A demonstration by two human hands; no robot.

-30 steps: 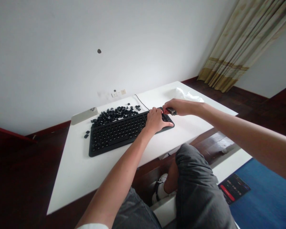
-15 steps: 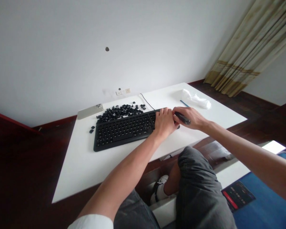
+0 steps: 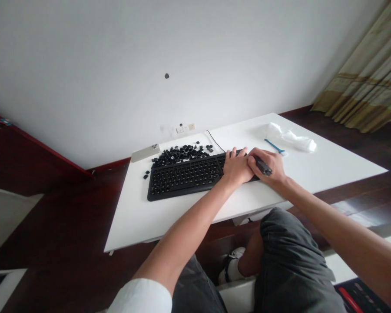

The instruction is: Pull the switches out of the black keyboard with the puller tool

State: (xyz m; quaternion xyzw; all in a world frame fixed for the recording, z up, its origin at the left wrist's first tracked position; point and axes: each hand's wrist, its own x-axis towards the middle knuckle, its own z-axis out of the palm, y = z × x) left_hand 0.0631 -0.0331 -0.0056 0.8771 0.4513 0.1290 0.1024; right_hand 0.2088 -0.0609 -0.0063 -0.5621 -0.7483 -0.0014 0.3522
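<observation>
A black keyboard (image 3: 185,178) lies on the white table with its keycaps off, bare key sockets showing. My left hand (image 3: 237,168) rests over its right part, fingers spread toward the back edge. Beside it, my right hand (image 3: 271,164) is closed around a black-handled tool (image 3: 263,166) at the keyboard's right end. The tool's handle points toward me; its working tip is hidden by my hands. Loose black keycaps (image 3: 182,153) are heaped behind the keyboard, with a few to its left.
On the white table (image 3: 133,221) are a phone (image 3: 145,153) at the back left, a blue-handled brush (image 3: 273,146) and a crumpled white plastic bag (image 3: 291,138) at the right. A cable (image 3: 216,141) runs behind the keyboard. My knees are below the front edge.
The view has swung left, so everything appears further right. My right hand has turned slightly on the tool, and my left fingers have spread wider.
</observation>
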